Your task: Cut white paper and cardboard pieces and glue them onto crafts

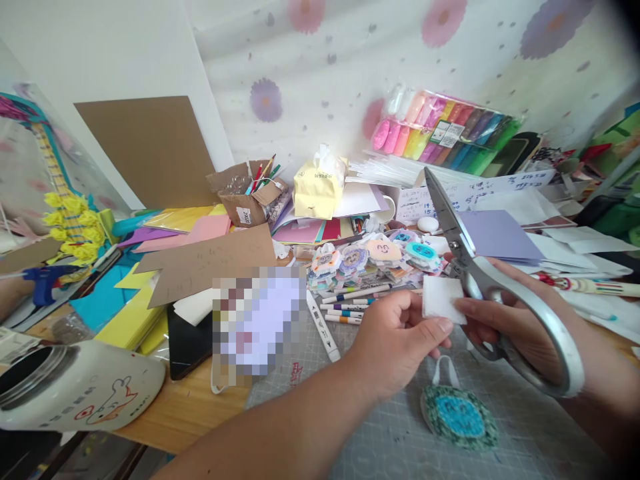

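Observation:
A small white square (442,299), paper or foam by its look, is pinched between the thumb and fingers of my left hand (400,340). My right hand (505,320) holds large metal scissors (475,267), blades pointing up and away to the left. The right fingertips also touch the square's right edge. Below both hands, a teal and green oval textured ornament (460,419) with a white loop lies on the grey cutting mat (370,427). Behind the left hand lie several markers (350,307) and a pile of decorated oval paper cutouts (383,250).
A white jar (90,387) stands at the left front, by a blue glue gun (45,283) near another person's hand. Coloured paper (127,313), a cardboard box of pencils (255,197), yellow tissue pack (317,190) and bagged coloured clay (445,130) line the back.

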The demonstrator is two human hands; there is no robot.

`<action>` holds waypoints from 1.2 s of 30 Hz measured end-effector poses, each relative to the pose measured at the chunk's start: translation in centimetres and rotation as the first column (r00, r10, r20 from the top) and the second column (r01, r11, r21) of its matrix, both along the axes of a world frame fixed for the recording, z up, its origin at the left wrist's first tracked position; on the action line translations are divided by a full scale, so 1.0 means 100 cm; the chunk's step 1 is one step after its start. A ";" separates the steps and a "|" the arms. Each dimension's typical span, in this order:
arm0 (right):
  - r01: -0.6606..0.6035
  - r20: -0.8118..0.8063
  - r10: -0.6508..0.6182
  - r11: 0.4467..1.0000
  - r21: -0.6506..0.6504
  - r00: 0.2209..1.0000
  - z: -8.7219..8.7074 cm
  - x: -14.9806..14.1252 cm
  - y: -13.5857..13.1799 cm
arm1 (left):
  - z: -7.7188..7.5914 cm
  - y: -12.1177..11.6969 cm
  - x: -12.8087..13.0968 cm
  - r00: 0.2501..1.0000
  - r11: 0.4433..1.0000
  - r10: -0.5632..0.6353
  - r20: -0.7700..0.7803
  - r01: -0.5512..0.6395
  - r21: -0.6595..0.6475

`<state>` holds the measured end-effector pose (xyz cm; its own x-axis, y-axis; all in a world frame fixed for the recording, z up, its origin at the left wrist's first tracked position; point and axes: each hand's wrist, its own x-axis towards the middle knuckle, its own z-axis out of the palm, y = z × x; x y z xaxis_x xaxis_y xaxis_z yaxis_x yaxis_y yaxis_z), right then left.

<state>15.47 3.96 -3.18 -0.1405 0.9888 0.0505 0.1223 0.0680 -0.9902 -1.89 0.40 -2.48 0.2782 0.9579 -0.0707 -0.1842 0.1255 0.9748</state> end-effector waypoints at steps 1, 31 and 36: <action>0.001 0.006 -0.001 1.000 0.004 1.000 0.000 0.000 0.000 | 0.000 0.000 0.000 1.000 1.000 -0.004 0.006 0.004 -0.007; -0.058 -0.007 0.058 0.998 0.014 0.998 0.014 -0.006 -0.004 | 0.001 0.001 0.001 0.997 0.999 0.006 0.079 -0.004 -0.031; -0.087 -0.078 0.087 0.996 0.003 0.993 0.010 -0.006 -0.003 | 0.002 0.001 0.002 0.997 1.000 0.028 0.071 -0.028 -0.012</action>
<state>14.82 3.69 -2.16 -0.2218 0.9730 0.0642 0.0388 0.0746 -0.9965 -1.72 0.48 -2.32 0.2559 0.9647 -0.0626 -0.2562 0.1301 0.9578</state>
